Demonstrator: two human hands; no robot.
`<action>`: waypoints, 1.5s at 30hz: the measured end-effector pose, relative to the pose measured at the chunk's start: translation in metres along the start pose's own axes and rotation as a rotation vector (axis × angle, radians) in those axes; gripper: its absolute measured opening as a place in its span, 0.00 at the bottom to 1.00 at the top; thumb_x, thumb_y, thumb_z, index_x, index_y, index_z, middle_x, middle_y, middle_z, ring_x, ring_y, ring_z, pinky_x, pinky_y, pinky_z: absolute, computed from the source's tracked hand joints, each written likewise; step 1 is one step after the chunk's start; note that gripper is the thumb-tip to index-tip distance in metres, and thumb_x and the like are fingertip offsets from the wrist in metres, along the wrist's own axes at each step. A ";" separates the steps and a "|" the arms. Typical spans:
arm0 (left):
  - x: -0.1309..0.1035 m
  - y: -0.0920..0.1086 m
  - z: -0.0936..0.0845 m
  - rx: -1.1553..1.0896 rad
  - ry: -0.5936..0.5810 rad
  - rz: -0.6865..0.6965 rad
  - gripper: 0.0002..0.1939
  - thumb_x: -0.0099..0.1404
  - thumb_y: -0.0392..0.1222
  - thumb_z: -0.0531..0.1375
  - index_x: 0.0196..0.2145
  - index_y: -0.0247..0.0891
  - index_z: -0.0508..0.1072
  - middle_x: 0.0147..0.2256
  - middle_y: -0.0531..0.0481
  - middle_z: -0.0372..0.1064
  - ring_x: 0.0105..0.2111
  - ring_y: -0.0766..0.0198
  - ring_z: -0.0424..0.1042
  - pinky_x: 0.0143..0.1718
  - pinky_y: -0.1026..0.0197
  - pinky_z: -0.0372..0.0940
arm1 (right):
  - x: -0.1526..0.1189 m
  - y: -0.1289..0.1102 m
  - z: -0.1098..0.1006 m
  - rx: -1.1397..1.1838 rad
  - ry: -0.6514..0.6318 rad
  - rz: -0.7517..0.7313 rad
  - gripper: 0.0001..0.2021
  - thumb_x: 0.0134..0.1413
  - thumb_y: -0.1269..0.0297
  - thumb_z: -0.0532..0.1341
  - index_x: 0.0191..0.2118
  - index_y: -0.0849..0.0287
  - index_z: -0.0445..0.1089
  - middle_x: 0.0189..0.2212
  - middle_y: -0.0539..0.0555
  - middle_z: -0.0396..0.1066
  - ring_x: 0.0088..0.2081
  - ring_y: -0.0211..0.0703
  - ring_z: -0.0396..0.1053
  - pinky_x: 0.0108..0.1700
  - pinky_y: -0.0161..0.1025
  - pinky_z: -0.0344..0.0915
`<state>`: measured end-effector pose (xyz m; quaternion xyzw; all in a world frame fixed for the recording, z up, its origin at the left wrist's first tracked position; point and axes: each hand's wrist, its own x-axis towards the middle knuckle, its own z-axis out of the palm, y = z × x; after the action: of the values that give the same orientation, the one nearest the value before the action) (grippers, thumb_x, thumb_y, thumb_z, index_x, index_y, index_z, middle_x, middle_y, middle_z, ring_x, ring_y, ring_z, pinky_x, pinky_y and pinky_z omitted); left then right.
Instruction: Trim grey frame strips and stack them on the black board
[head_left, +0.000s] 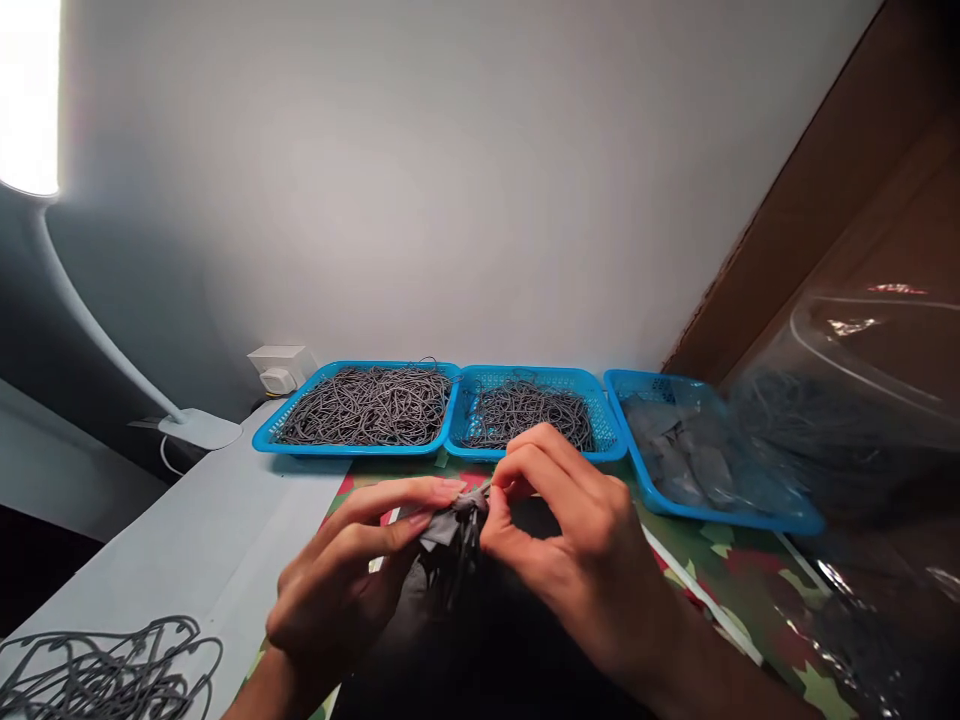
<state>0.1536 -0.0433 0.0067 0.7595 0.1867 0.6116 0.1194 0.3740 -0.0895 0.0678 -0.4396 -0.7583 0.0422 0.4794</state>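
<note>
In the middle of the head view, my left hand (360, 560) pinches a small grey fabric piece (444, 530) between thumb and fingers. Dark thin strands (465, 550) hang below it, partly lost against the black surface. My right hand (574, 535) is closed at the other end of the piece, thumb and index fingertip pressed together. A short bit of thin grey cord (486, 489) runs to that pinch; the fingers cover the rest. Both hands are above a black surface (487, 640), in front of the blue baskets.
A blue basket (262, 440) and a second blue basket (615, 440) hold grey cords. A third blue basket (795, 522) holds grey pieces. Loose cords (112, 670) lie front left, near a lamp base (202, 428). A clear plastic bag (862, 400) and cardboard (847, 200) stand right.
</note>
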 end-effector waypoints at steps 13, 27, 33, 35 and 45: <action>-0.009 0.024 0.016 -0.154 0.212 -0.437 0.05 0.78 0.39 0.73 0.41 0.44 0.83 0.45 0.53 0.88 0.48 0.56 0.91 0.55 0.59 0.86 | 0.006 0.041 0.015 0.074 -0.020 0.139 0.11 0.66 0.77 0.59 0.35 0.53 0.64 0.34 0.49 0.75 0.35 0.42 0.75 0.38 0.39 0.73; 0.018 0.013 0.051 -0.334 0.292 -0.670 0.11 0.76 0.47 0.75 0.41 0.43 0.78 0.42 0.52 0.85 0.45 0.59 0.90 0.49 0.63 0.84 | 0.005 0.025 0.003 0.349 -0.165 0.311 0.05 0.67 0.72 0.74 0.45 0.54 0.84 0.40 0.48 0.84 0.40 0.42 0.83 0.47 0.41 0.78; 0.011 0.008 0.045 -0.416 0.249 -0.682 0.11 0.76 0.48 0.75 0.40 0.44 0.78 0.41 0.53 0.86 0.54 0.57 0.88 0.58 0.60 0.81 | 0.012 0.038 -0.002 0.366 -0.201 0.365 0.08 0.75 0.68 0.69 0.38 0.55 0.77 0.46 0.52 0.83 0.49 0.45 0.81 0.44 0.39 0.76; 0.011 0.006 0.041 -0.498 0.239 -0.717 0.13 0.75 0.50 0.76 0.39 0.44 0.78 0.39 0.53 0.86 0.55 0.59 0.88 0.58 0.64 0.80 | 0.017 0.046 -0.008 0.480 -0.260 0.405 0.09 0.75 0.64 0.69 0.38 0.55 0.78 0.46 0.53 0.84 0.50 0.46 0.82 0.49 0.41 0.78; -0.004 0.000 0.006 -0.499 0.359 -0.771 0.19 0.70 0.49 0.80 0.37 0.42 0.74 0.38 0.56 0.83 0.49 0.58 0.87 0.52 0.57 0.87 | 0.015 0.110 0.012 0.526 -0.048 0.544 0.25 0.66 0.34 0.72 0.39 0.54 0.75 0.39 0.60 0.86 0.47 0.57 0.87 0.53 0.54 0.84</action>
<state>0.1587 -0.0453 0.0017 0.4658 0.3196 0.6701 0.4814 0.4313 -0.0075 0.0180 -0.4855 -0.5882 0.3716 0.5294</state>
